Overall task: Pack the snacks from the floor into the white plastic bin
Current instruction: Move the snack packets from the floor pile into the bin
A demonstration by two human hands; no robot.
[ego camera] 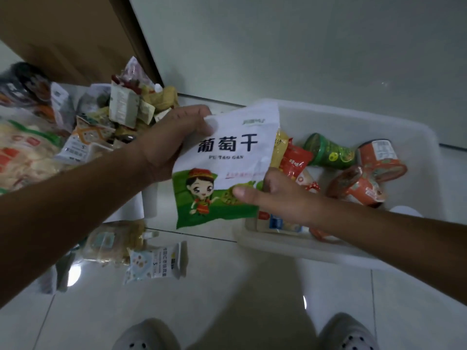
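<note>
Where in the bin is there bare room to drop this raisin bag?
The white plastic bin is bare along its far wall, behind the green cup and orange cups, and toward its right end. Its near-left part is crowded with packets under the right hand. Both hands, the left hand too, hold the raisin bag.

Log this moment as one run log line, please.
step: packing | left hand: top of raisin bag | right hand: bag's lower edge | bag: over bin rim | pile: on floor
</note>
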